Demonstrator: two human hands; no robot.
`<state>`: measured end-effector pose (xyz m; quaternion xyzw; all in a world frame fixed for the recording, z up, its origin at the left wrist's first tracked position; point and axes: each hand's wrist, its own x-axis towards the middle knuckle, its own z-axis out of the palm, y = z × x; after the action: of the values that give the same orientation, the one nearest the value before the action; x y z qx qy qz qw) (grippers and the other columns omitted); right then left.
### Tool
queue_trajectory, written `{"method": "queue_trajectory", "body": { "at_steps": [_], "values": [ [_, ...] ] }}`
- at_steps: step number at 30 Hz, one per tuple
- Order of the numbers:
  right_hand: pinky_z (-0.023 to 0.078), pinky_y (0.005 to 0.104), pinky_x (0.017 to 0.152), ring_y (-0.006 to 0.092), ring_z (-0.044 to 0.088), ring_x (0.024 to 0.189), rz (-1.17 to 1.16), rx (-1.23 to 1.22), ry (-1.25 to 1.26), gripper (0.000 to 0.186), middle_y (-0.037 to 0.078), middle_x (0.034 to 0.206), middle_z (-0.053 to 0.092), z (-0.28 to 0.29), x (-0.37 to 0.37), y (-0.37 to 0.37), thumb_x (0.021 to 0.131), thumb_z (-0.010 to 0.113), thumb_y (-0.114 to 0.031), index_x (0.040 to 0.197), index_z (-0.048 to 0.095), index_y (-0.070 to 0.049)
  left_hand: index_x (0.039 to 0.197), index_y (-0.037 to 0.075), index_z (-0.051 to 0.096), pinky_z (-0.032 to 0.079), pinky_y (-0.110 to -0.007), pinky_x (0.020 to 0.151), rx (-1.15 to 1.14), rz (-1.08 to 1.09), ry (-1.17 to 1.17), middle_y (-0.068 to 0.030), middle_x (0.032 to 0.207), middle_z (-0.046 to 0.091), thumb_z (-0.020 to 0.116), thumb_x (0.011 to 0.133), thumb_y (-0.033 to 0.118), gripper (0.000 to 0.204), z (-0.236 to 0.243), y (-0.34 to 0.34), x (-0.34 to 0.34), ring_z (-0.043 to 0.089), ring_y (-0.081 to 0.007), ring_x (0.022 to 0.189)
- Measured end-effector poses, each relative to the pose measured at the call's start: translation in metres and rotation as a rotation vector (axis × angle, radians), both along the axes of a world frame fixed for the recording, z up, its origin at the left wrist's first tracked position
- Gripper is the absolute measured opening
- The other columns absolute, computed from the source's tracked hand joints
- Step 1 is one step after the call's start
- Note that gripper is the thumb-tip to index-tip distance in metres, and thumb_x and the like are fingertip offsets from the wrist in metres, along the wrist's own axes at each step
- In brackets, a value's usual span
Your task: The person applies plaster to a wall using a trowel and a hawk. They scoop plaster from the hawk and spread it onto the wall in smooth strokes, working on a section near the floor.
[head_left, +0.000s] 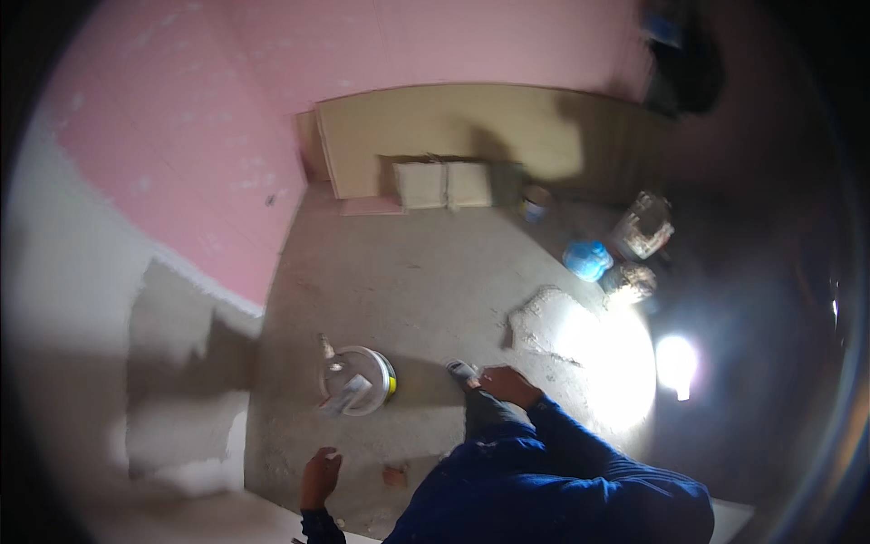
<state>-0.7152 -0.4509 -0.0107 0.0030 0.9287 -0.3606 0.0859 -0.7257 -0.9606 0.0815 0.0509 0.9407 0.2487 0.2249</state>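
My left hand [320, 476] hangs low left, fingers curled, with a small pale bit at the fingertips that I cannot make out. Above it on the floor stands a round bucket [374, 399] with a flat scraper-like tool [344, 392] across its top and another dirty, upright item at its back left. My right hand [509, 384] is beside my leg, just right of my shoe [460, 370], its fingers curled; whatever they hold, if anything, is too small or hidden to name. The picture is slightly blurred.
A bright lamp [676, 363] stands right, near a pale mound or sheet [539, 322]. Behind are a blue bundle [587, 260], dirty buckets [643, 224], leaning boards [453, 122] and pale blocks [420, 184]. Pink walls [190, 154] bound the left and back; a dark object [680, 63] is top right.
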Motion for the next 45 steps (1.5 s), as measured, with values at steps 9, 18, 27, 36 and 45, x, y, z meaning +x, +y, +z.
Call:
{"method": "queue_trajectory", "body": {
  "at_steps": [9, 18, 27, 36, 45],
  "values": [
    [0.042, 0.0455, 0.102, 0.0348, 0.055, 0.118, 0.698, 0.109, -0.456, 0.042, 0.017, 0.127, 0.058, -0.143, -0.181, 0.118, 0.105, 0.043, -0.043, 0.131, 0.055, -0.011, 0.137, 0.004, 0.053, 0.053, -0.033, 0.089, 0.687, 0.135, 0.001, -0.01, 0.116, 0.068, 0.054, 0.103, 0.017, 0.037, 0.145, 0.047, -0.202, 0.066, -0.0189, 0.102],
    [0.048, 0.0469, 0.098, 0.0402, 0.062, 0.113, 0.912, 0.135, 0.056, 0.053, 0.021, 0.122, 0.066, 0.028, -0.483, -0.047, 0.104, 0.044, -0.046, 0.125, 0.062, -0.001, 0.157, 0.008, 0.025, 0.052, -0.031, 0.074, 0.241, -0.405, 1.086, -0.0067, 0.081, 0.064, 0.055, 0.103, 0.01, 0.061, 0.583, 0.174, -0.411, 0.062, -0.0145, 0.075],
    [0.026, 0.0478, 0.121, 0.0356, 0.03, 0.149, 1.178, -0.39, -0.624, 0.052, 0.018, 0.16, 0.034, 0.107, -0.589, -0.193, 0.111, 0.028, -0.03, 0.155, 0.031, -0.003, 0.144, 0.001, 0.044, 0.051, -0.038, 0.063, -0.025, -0.524, 1.197, -0.0135, 0.072, 0.066, 0.064, 0.098, 0.037, 0.061, 0.606, 0.163, -0.514, 0.064, -0.0262, 0.064],
    [0.051, 0.0372, 0.089, 0.0265, 0.069, 0.096, 1.415, 0.387, -0.484, 0.046, 0.016, 0.111, 0.072, 0.059, -0.707, -0.288, 0.102, 0.052, -0.039, 0.127, 0.064, -0.002, 0.13, 0.005, 0.059, 0.051, -0.047, 0.089, 0.209, 0.171, 0.481, -0.0213, 0.102, 0.071, 0.058, 0.099, 0.04, 0.046, 0.242, -0.055, -0.612, 0.066, -0.0413, 0.1],
    [0.053, 0.0332, 0.065, 0.0188, 0.068, 0.069, 1.922, 0.602, -0.671, 0.037, 0.013, 0.086, 0.073, -0.024, -0.77, -0.439, 0.099, 0.058, -0.031, 0.119, 0.069, -0.001, 0.118, 0.004, 0.066, 0.052, -0.043, 0.083, 0.53, 1.463, 0.116, -0.0196, 0.105, 0.071, 0.055, 0.096, 0.034, 0.038, -0.169, 0.028, -0.46, 0.068, -0.0356, 0.091]
  ]
}}
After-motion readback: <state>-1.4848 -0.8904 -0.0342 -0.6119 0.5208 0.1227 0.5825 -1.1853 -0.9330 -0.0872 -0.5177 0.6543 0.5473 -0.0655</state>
